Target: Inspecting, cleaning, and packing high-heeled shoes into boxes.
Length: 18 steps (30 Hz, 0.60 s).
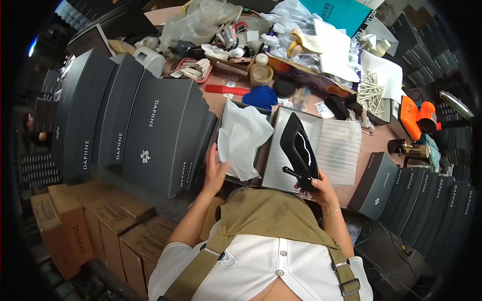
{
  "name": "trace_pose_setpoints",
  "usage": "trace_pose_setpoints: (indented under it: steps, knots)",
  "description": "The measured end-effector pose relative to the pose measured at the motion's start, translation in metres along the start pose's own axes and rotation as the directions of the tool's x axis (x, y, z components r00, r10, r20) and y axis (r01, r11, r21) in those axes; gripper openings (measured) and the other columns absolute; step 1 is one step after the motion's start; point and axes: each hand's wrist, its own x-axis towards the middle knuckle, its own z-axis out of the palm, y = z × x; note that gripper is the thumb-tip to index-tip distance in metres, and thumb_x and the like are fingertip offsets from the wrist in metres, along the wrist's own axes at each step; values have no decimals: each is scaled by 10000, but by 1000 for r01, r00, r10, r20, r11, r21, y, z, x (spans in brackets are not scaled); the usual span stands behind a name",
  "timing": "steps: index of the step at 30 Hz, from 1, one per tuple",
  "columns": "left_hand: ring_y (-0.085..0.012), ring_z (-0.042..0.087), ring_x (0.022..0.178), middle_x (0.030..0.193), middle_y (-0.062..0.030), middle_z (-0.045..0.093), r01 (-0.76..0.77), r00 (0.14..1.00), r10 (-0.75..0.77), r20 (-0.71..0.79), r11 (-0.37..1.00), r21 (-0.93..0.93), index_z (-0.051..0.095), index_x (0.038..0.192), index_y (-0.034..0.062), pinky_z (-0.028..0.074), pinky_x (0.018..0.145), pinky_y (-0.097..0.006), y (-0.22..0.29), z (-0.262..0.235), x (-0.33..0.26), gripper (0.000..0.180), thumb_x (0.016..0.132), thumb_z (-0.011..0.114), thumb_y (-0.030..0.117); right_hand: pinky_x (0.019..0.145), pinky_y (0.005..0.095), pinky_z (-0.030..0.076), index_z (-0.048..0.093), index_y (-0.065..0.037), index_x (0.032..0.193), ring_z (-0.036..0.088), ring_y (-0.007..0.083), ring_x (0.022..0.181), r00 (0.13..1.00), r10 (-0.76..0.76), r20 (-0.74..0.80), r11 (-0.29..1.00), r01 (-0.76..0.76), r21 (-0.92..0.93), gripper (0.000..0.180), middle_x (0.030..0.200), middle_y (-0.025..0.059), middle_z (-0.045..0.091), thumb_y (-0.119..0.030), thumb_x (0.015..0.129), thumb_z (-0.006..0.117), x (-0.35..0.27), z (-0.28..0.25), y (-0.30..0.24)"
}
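My right hand (321, 189) grips a glossy black high-heeled shoe (299, 148) by its back end, toe pointing away, over an open grey shoebox lid (334, 145). My left hand (215, 173) is spread flat, fingers apart, on the near edge of an open shoebox (261, 150) filled with white tissue paper (241, 138). The two boxes lie side by side on the pinkish table (376, 143) just in front of my body.
Dark grey shoeboxes stand in a row (135, 120) at my left and another stack (422, 195) at my right. Brown cartons (95, 226) sit lower left. The far table holds plastic bags, a red comb (227, 90), a blue cloth (261, 96) and an orange heat gun (419, 119).
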Motion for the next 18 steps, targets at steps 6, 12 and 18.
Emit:
trace_pose_setpoints:
  steps: [6,12,18]
  knots:
    - [-397,224,1374,1472,-222,248,-163,986,73,151,620,768,303,1438,72,145,1104,-580,-22,14,-40,896,714,766,325,618,332,559,471,-3,1247,657,299,844,996,34,77,949,-56,310,648,1044,142,611,-360,769,723,-3,1,18]
    - [-346,281,1351,1402,-179,376,-108,984,-67,164,507,855,397,1372,74,57,1082,-647,-30,26,-22,783,697,753,251,580,301,510,551,-65,1221,590,280,845,991,-15,132,788,-70,612,617,1065,99,613,-532,824,624,3,5,41]
    - [-363,581,984,1001,-172,636,-269,936,352,-10,732,627,548,1185,8,448,896,-410,-24,8,9,414,780,493,-58,569,301,512,550,-62,1223,597,287,841,993,-28,111,761,-50,647,606,1052,106,617,-516,829,624,-2,3,42]
